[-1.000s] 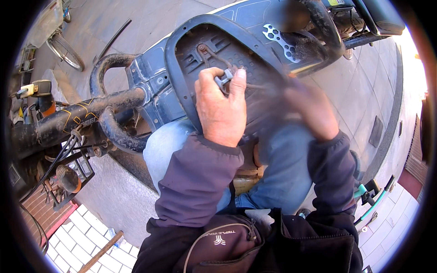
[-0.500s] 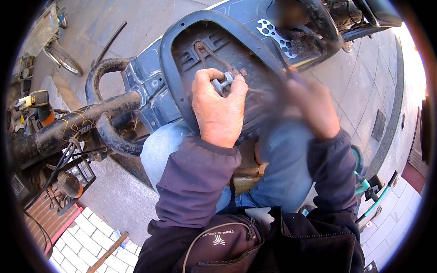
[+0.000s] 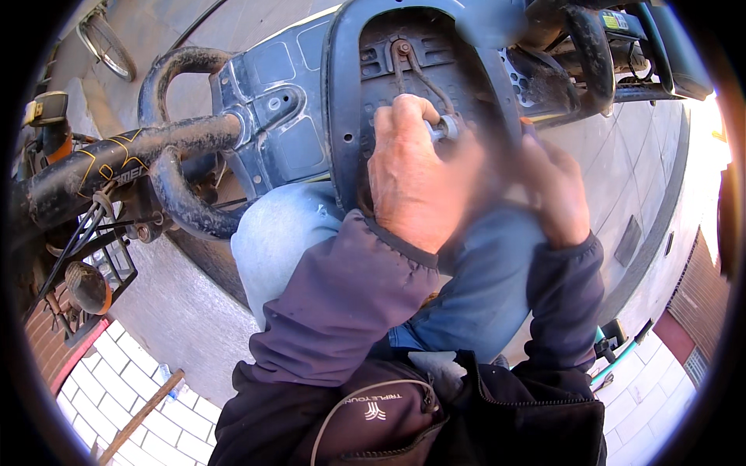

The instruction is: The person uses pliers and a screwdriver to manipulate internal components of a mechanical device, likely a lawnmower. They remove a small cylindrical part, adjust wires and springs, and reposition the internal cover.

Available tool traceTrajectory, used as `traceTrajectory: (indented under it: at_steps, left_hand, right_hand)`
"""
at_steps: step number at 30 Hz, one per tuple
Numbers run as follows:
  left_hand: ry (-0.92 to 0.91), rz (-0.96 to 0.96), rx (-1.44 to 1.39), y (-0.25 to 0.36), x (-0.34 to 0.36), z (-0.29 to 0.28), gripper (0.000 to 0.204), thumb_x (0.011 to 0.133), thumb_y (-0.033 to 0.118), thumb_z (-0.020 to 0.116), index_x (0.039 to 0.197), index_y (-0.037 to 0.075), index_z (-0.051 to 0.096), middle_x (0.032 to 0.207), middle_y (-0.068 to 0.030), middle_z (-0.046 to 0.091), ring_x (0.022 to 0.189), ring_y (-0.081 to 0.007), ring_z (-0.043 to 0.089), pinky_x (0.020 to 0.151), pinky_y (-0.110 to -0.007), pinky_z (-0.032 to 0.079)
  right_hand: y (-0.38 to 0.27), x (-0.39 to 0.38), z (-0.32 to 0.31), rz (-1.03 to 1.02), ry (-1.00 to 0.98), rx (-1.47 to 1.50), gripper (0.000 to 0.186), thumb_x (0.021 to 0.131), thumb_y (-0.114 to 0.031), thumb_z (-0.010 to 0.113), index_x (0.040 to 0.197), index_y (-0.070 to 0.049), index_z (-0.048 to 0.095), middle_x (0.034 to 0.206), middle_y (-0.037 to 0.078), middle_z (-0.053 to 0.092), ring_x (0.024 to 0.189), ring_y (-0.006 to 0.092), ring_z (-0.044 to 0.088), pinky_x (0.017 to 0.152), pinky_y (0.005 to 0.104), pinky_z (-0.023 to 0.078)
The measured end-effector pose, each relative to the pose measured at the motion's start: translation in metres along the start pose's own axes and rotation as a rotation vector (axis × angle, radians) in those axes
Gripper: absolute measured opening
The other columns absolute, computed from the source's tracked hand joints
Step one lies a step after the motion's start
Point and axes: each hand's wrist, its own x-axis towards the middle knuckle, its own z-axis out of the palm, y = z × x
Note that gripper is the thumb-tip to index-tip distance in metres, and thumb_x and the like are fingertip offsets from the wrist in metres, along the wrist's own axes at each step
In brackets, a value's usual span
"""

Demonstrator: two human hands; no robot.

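Grey paving (image 3: 610, 163) stretched across the far right. Over the middle of a black shell (image 3: 342, 93), a grey metal fitting (image 3: 446, 129) was pinched in the grip of the left hand (image 3: 412, 167), just beside a rusty bracket (image 3: 402, 48). Right of it, the right hand (image 3: 558, 186) was blurred; whether its grip was closed could not be told. Left of the shell lay a dark panel (image 3: 276, 97) and a black tube (image 3: 163, 150).

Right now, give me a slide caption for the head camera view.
Left hand holding a small grey metal fitting over a black rounded shell with rusty metal rods, right hand blurred nearby.
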Motion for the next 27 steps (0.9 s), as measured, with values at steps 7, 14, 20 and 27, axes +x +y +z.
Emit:
traceTrajectory:
  at_steps: [7,14,20,27]
  left_hand:
    - [-0.02,0.014,0.001,0.002,-0.001,0.0,0.035,0.074,0.016,0.076,0.096,0.003,0.051,0.089,-0.0146,0.054,0.081,-0.0333,0.059,0.072,-0.041,0.048]
    - [-0.05,0.006,-0.012,0.005,-0.002,-0.001,0.036,0.076,0.016,0.075,0.098,0.003,0.051,0.094,-0.0157,0.053,0.083,-0.0353,0.058,0.073,-0.042,0.048]
    - [-0.075,-0.005,-0.016,0.006,-0.005,-0.001,0.036,0.077,0.014,0.076,0.1,0.003,0.05,0.097,-0.0166,0.053,0.085,-0.0362,0.059,0.074,-0.042,0.049]
    - [-0.157,0.017,-0.05,0.008,-0.009,-0.004,0.043,0.076,0.011,0.076,0.108,0.004,0.049,0.104,-0.0179,0.051,0.087,-0.0382,0.058,0.075,-0.044,0.049]
  right_hand:
    - [-0.002,-0.001,0.005,0.021,-0.016,0.013,0.041,0.094,-0.033,0.063,0.098,0.008,0.063,0.083,0.005,0.063,0.069,0.0081,0.053,0.063,0.0215,0.043]
    - [0.005,0.004,0.0,0.025,-0.003,-0.015,0.038,0.096,-0.033,0.061,0.097,0.005,0.063,0.076,0.001,0.059,0.063,0.0062,0.047,0.056,0.0206,0.037]
    - [0.002,0.002,0.006,0.033,0.027,-0.003,0.034,0.097,-0.032,0.06,0.094,0.002,0.063,0.072,-0.001,0.056,0.06,0.0042,0.043,0.052,0.0194,0.032]
    - [0.01,0.009,-0.007,0.058,0.023,-0.128,0.036,0.098,-0.034,0.057,0.095,0.001,0.063,0.07,-0.002,0.053,0.058,0.0034,0.04,0.051,0.0196,0.029]
